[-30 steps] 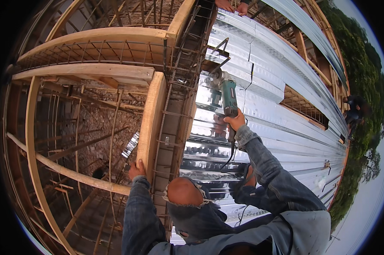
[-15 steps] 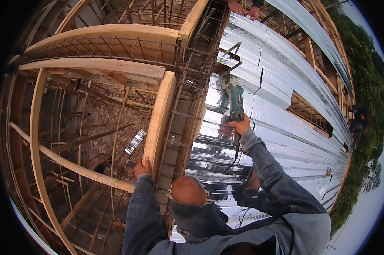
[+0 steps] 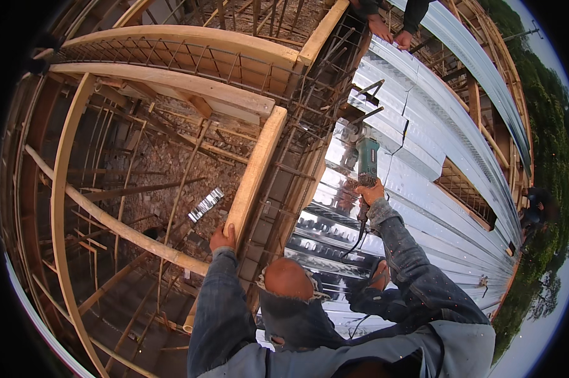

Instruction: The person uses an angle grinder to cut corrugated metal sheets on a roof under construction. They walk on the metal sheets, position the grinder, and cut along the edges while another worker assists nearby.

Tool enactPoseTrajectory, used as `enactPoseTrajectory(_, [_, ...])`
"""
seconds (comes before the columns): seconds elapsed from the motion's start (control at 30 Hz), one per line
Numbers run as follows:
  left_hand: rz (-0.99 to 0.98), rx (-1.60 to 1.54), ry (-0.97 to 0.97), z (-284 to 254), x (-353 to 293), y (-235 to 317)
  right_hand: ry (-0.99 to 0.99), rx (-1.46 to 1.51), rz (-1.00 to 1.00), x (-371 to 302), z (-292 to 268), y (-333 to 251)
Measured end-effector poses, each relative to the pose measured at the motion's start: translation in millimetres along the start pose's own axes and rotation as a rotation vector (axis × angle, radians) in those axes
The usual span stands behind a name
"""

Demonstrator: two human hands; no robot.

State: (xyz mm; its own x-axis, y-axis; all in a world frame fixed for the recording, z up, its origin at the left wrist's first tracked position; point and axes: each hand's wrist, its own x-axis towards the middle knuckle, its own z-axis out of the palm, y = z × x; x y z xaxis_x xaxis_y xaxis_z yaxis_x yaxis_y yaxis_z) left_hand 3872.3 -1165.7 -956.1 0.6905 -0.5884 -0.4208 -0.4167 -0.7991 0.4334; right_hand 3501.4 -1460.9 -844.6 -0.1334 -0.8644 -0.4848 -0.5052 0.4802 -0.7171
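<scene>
My right hand (image 3: pixel 371 191) is closed round the rear of a green angle grinder (image 3: pixel 367 159). The grinder's head points away from me, low over the shiny corrugated metal decking (image 3: pixel 410 189), beside a cut-out with rebar ends (image 3: pixel 369 114) sticking up. The disc is hard to make out. A black cord (image 3: pixel 358 242) trails from the grinder back toward my leg. My left hand (image 3: pixel 222 238) grips the near end of a thick wooden beam (image 3: pixel 256 173) along the opening on the left. Small orange sparks dot the view.
Left of the beam gapes a deep opening with bamboo poles (image 3: pixel 136 239) and a metal offcut (image 3: pixel 206 205) far below. A rebar cage (image 3: pixel 291 157) runs between beam and decking. Another person's hands (image 3: pixel 391 31) touch the far decking edge. A rectangular cut-out (image 3: pixel 467 192) lies to the right.
The whole scene has shifted right and slightly down in view. Scattered orange sparks now show. Both hands keep their holds on the grinder and the beam.
</scene>
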Motion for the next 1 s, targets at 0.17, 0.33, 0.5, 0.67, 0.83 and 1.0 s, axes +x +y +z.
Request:
enactPoseTrajectory(0.17, [0.001,0.096,0.010,3,2,-4,-0.002,-0.004,0.039,0,-2,-1])
enactPoseTrajectory(0.33, [-0.007,0.078,-0.035,1,1,-3,0.035,0.032,0.045,7,1,9])
enactPoseTrajectory(0.5, [-0.030,0.064,-0.065,-3,1,0,0.006,-0.016,0.032,12,0,15])
enactPoseTrajectory(0.67, [-0.024,0.068,-0.028,-3,0,3,0.021,-0.019,0.054,10,0,12])
enactPoseTrajectory(0.83, [-0.029,0.056,-0.028,-6,-2,6,0.010,0.012,0.017,10,2,14])
enactPoseTrajectory(1.0, [-0.057,0.039,-0.069,-9,-2,6,0.007,-0.003,0.012,15,3,21])
